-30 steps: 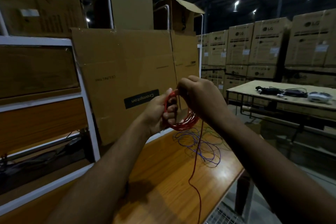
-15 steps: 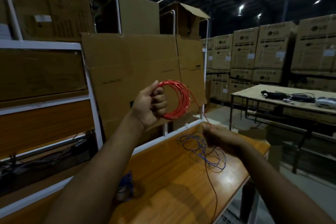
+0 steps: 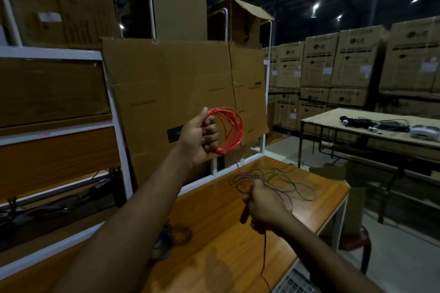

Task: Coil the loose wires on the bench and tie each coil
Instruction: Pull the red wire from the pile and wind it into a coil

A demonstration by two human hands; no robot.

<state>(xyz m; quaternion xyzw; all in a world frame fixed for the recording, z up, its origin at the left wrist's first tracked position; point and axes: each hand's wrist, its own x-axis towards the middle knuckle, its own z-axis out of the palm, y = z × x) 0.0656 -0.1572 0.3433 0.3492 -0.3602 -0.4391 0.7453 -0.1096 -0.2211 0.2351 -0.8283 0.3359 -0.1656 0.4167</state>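
My left hand (image 3: 200, 137) grips a round coil of red wire (image 3: 229, 129) and holds it up above the far part of the wooden bench (image 3: 214, 240). The red wire's loose tail runs down from the coil to my right hand (image 3: 263, 209), which is closed around it low over the bench; the tail then hangs off the front edge. Loose purple and green wires (image 3: 281, 181) lie tangled on the bench just beyond my right hand. A small blue wire bundle (image 3: 165, 239) lies on the bench beside my left forearm, partly hidden by it.
A large flattened cardboard box (image 3: 171, 93) leans against a white metal frame (image 3: 119, 150) behind the bench. A second table (image 3: 333, 118) at right carries cables and a small device. Stacked cartons line the far wall. The bench's right edge drops to the floor.
My right hand has slid down along the red tail, from the coil to low over the bench. My left hand lifted the coil and turned it so it shows as an open ring.
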